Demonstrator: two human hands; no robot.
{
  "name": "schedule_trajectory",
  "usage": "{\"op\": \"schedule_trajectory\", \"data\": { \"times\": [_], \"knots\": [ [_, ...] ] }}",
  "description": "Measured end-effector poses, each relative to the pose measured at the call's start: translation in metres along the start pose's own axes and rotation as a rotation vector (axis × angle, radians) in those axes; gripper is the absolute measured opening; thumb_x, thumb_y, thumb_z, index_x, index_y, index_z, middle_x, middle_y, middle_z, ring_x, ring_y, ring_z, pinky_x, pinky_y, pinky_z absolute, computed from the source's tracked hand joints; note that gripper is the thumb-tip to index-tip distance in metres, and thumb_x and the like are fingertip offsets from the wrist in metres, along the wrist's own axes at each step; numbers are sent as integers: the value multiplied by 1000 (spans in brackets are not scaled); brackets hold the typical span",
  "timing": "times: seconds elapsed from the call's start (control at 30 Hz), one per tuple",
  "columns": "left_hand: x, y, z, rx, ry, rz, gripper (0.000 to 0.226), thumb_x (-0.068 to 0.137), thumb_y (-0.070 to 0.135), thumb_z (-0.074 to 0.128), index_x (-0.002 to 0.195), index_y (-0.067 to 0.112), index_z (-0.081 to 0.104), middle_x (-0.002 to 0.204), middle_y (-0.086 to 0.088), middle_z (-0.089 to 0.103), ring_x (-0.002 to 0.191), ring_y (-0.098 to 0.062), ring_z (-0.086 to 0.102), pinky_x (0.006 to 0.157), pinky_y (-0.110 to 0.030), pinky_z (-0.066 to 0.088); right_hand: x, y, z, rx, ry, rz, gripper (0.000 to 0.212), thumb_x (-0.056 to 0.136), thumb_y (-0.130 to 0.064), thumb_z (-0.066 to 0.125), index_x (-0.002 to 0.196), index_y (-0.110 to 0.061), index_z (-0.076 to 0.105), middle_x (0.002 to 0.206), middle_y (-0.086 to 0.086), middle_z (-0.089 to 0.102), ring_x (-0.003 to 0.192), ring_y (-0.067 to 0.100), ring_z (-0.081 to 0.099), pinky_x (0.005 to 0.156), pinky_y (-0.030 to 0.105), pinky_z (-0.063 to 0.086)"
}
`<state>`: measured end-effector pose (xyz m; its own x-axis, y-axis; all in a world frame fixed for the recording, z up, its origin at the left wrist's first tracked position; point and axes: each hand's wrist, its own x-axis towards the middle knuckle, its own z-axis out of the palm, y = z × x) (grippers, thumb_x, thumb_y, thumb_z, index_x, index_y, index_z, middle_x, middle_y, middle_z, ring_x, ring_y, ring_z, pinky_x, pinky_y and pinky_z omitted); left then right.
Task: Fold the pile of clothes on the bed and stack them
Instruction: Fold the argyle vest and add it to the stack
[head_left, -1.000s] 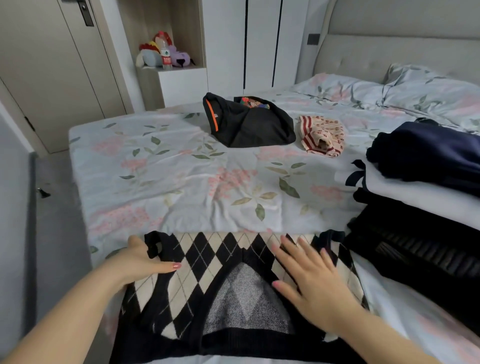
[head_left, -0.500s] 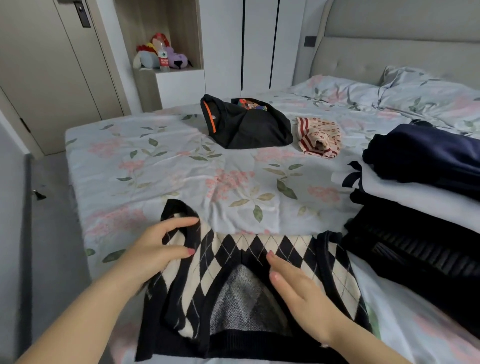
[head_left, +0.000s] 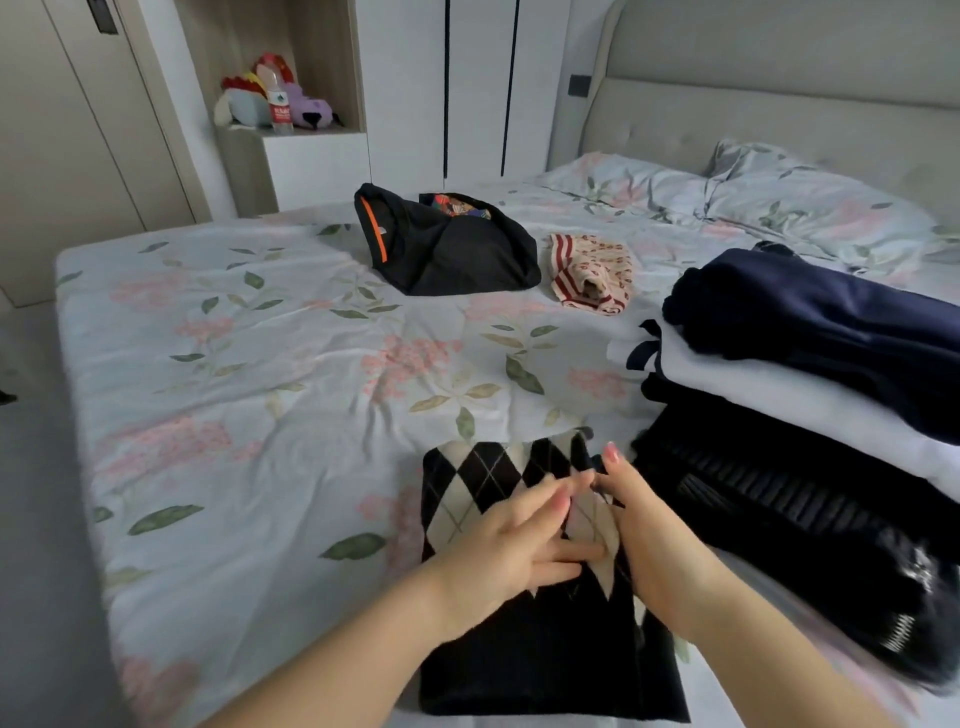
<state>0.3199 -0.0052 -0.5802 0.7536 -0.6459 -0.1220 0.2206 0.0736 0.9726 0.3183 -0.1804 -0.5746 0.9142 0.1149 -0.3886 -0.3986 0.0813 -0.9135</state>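
A black and cream argyle knit vest (head_left: 483, 478) lies on the near edge of the bed, folded into a narrow strip. My left hand (head_left: 514, 551) rests flat on its middle, fingers spread and pointing right. My right hand (head_left: 644, 525) is at the vest's right edge, thumb up, its fingers curled on the black trim. Close on the right stands a stack of folded clothes: a navy piece (head_left: 831, 322) on top, a white one (head_left: 769, 389) below it, black ones (head_left: 779, 514) beneath. Farther back lie a loose black garment with an orange stripe (head_left: 452, 254) and a small red-striped cream garment (head_left: 592, 270).
The floral bedsheet (head_left: 249, 374) spreads wide to the left and ahead. The bed's left edge drops to a grey floor (head_left: 36, 519). Pillows (head_left: 789, 202) lie at the headboard, back right. A shelf niche with plush toys (head_left: 275, 98) stands behind the bed.
My left hand carried the vest's left side over to the right, so the vest is narrower. My right hand shifted from the vest's middle to its right edge. The view moved left.
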Motion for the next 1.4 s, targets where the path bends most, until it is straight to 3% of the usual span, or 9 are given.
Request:
{"op": "schedule_trajectory", "data": {
  "times": [0.13,0.3,0.43,0.77,0.9,1.0,1.1,1.2,1.4],
  "knots": [
    [-4,3,-13,77,254,139,39,97,53,46,128,33,56,129,7,63,101,-18,71,88,-31,57,3,4,-2,-2,25,5,59,75,-41,80,126,-18,61,117,6,72,109,23,68,99,46,52],
    [-11,-18,-65,772,916,185,14,94,23,60,106,28,56,97,13,63,84,-3,60,73,-24,47,12,14,9,-38,76,-12,33,85,-4,73,113,-18,65,100,4,77,93,22,74,79,38,59],
    [-8,-38,-78,441,805,-208,32,93,52,55,114,30,45,111,10,57,95,-7,56,73,-27,42,12,5,5,-80,47,-159,42,86,7,65,112,-26,66,105,6,75,98,25,72,85,42,59],
    [0,-40,-67,592,699,-231,75,79,55,72,134,27,30,112,12,51,98,-6,55,71,-22,41,22,4,-41,-451,273,-13,47,86,-4,71,129,-13,55,114,7,68,100,26,68,93,46,55],
    [-1,-38,-69,558,703,-250,76,74,54,78,131,24,37,113,11,57,101,-8,59,80,-29,47,23,1,-43,-884,372,-7,29,85,-32,73,97,-12,56,90,1,62,80,15,60,68,28,51],
    [-1,-37,-70,505,709,-264,74,68,52,83,122,23,42,111,2,62,101,-12,63,91,-37,52,20,3,-43,-1078,399,35,42,84,-48,70,88,-13,46,81,0,55,69,12,52,53,23,37],
    [-2,-35,-70,518,680,-288,88,67,53,83,129,32,25,117,-1,60,106,-16,60,93,-35,49,21,7,-43,-933,350,98,57,80,-50,74,109,-13,42,101,3,58,82,13,57,57,23,43],
    [-4,-33,-68,418,576,-229,84,77,39,81,128,51,15,130,1,56,114,-16,59,103,-38,45,20,9,-43,-708,274,154,82,73,-41,84,132,-17,33,115,2,59,101,20,61,83,37,55],
    [-7,-30,-62,183,413,-142,36,89,7,69,102,41,68,140,3,50,131,-12,46,114,-37,36,16,11,-42,-454,181,68,100,62,-22,93,143,-22,34,120,-3,64,108,19,65,95,44,54]
  ]
}}
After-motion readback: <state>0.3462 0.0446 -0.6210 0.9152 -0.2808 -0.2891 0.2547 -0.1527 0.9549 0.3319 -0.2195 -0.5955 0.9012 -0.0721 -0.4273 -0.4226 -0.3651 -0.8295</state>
